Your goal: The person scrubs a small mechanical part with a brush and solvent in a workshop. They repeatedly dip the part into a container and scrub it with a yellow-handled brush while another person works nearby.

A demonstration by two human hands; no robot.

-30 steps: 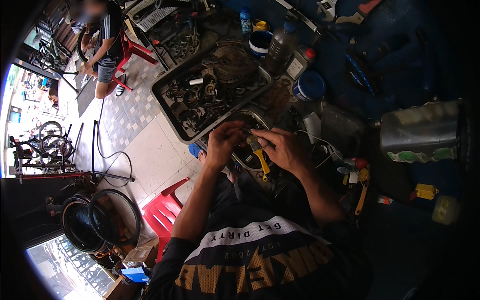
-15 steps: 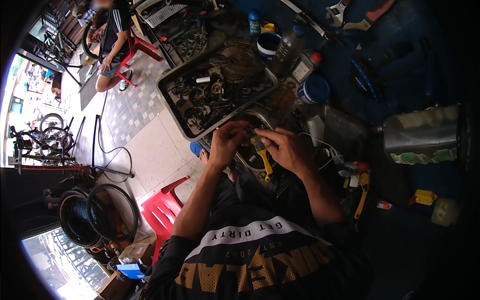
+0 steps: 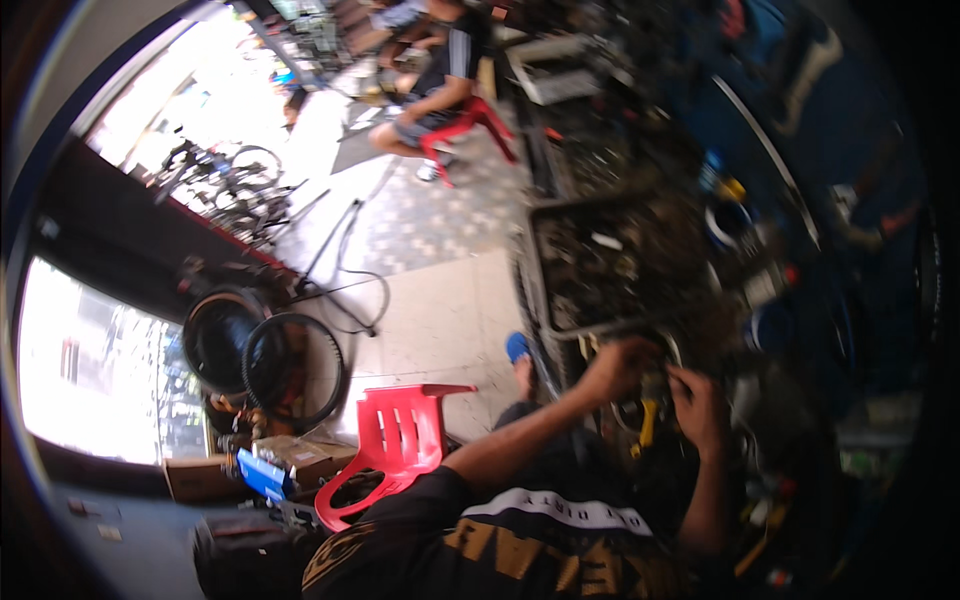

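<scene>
The picture is blurred by motion. My left hand [image 3: 615, 368] and my right hand [image 3: 698, 408] are close together over a small dark metal part [image 3: 655, 385] just in front of a metal tray of parts [image 3: 545, 300]. Both hands have fingers curled on that part; its exact shape cannot be made out. A yellow-handled tool [image 3: 645, 425] lies right under my hands. My forearms come up from the lower edge, over a black shirt with gold print.
A red plastic chair [image 3: 395, 445] lies tipped at the lower left. Bicycle tyres [image 3: 270, 365] lean beside it. Another person sits on a red stool [image 3: 465, 125] at the back. A blue tub [image 3: 765, 325] and a blue-capped bottle [image 3: 712, 170] stand on the bench to the right.
The view has swung to the left and down, so the floor, tyres and red chair fill more of it. My hands stay together on the part by the tray.
</scene>
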